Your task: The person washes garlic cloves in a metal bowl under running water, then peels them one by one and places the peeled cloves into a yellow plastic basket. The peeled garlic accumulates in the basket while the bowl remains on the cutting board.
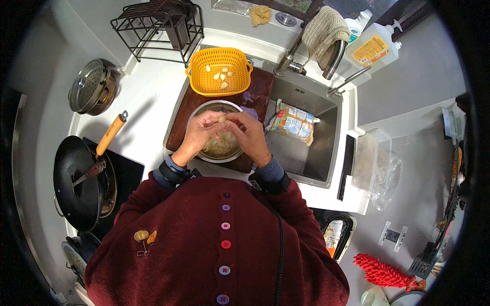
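Both of my hands meet above a steel bowl (199, 109) that stands on a dark wooden cutting board (180, 134). Between the fingertips of my left hand (202, 128) and my right hand (248, 132) is a small garlic clove (222, 119), pinched from both sides. Pale garlic pieces and skins (220, 144) lie in the bowl, partly hidden by my hands. Behind the bowl, a yellow plastic colander basket (199, 88) rests on the board with several white peeled cloves (222, 77) inside.
Right of the board is a steel sink (294, 164) holding a printed plastic food package (294, 122). A faucet (283, 65) with a cloth (323, 28) draped over it rises behind. On the left are a wok (76, 183), a steamer pot (92, 88) and a black wire rack (160, 42).
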Demonstrator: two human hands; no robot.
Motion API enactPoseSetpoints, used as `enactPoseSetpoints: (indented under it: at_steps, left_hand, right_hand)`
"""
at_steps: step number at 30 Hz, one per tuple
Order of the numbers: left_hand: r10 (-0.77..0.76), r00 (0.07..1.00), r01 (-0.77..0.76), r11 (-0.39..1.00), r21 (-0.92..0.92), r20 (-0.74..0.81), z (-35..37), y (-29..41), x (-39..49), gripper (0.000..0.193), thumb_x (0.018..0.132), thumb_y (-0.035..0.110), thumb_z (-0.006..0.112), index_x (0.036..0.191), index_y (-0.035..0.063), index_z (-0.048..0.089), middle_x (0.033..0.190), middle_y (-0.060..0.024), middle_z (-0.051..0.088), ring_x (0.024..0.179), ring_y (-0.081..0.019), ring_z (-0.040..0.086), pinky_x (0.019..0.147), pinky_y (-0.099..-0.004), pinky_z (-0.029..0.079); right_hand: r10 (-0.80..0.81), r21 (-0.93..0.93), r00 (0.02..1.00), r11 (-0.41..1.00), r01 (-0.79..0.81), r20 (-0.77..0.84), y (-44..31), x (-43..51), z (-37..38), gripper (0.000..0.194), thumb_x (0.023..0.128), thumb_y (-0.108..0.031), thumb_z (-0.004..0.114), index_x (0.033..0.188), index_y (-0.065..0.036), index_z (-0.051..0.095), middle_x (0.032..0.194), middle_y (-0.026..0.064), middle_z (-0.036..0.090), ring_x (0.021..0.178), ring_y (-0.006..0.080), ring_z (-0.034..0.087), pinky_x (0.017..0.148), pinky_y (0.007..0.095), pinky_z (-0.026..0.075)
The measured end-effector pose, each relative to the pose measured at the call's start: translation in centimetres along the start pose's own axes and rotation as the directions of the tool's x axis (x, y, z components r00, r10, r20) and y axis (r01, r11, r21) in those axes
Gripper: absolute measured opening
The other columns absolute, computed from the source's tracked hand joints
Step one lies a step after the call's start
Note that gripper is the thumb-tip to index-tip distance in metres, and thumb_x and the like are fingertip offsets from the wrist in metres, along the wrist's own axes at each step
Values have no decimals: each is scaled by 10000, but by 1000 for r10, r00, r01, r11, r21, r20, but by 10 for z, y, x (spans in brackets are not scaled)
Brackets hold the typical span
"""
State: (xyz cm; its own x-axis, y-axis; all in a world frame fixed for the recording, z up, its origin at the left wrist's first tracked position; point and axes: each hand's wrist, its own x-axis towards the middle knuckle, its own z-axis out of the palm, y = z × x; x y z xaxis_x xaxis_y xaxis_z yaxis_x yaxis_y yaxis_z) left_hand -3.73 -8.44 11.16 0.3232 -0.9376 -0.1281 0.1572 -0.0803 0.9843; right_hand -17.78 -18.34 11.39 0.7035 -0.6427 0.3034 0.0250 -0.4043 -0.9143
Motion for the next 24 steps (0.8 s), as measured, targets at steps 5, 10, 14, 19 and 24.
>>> enactPoseSetpoints:
  at_steps: [5, 10, 14, 19, 24]
  left_hand:
    - [8, 1000, -8, 993, 117, 0, 1, -1, -2, 229, 863, 62, 612, 1084, 8, 582, 908, -30, 667, 764, -78, 622, 597, -195, 463]
    - [7, 999, -12, 995, 101, 48, 2, 3, -2, 219, 861, 44, 609, 1075, 0, 590, 899, -31, 670, 753, -76, 624, 587, -192, 459]
    - [22, 993, -35, 993, 110, 115, 1, 5, -1, 215, 863, 52, 610, 1071, 2, 588, 914, -37, 666, 764, -80, 627, 584, -191, 456]
    - [-90, 989, 113, 972, -208, 114, 7, 4, -2, 200, 879, 79, 598, 1071, 24, 590, 928, -16, 637, 763, -67, 598, 605, -190, 441]
    - [-191, 980, 197, 938, -286, 50, 5, 5, 0, 173, 873, 82, 608, 1039, 37, 600, 871, 19, 604, 675, -44, 521, 587, -184, 408]
  right_hand:
    - [78, -51, 997, 996, -78, 4, -5, 1, 0, 141, 808, -114, 641, 918, -25, 639, 794, 121, 615, 691, 242, 603, 612, 318, 468]
    - [-49, -210, 999, 976, 50, 10, -10, 2, -8, 137, 792, -119, 643, 891, -25, 638, 803, 124, 613, 734, 287, 603, 624, 338, 471]
    - [-66, -340, 996, 937, 81, 56, -9, 1, -11, 91, 810, -85, 625, 865, -13, 612, 782, 101, 608, 690, 200, 589, 613, 278, 459]
    - [172, 18, 981, 985, -171, -95, 3, 2, -7, 56, 839, -67, 595, 852, -13, 591, 766, 28, 588, 687, 88, 549, 624, 223, 443]
    - [182, 59, 983, 982, -180, -23, 0, -1, -10, 77, 854, -72, 588, 899, -15, 609, 777, 8, 575, 700, 71, 523, 637, 213, 434]
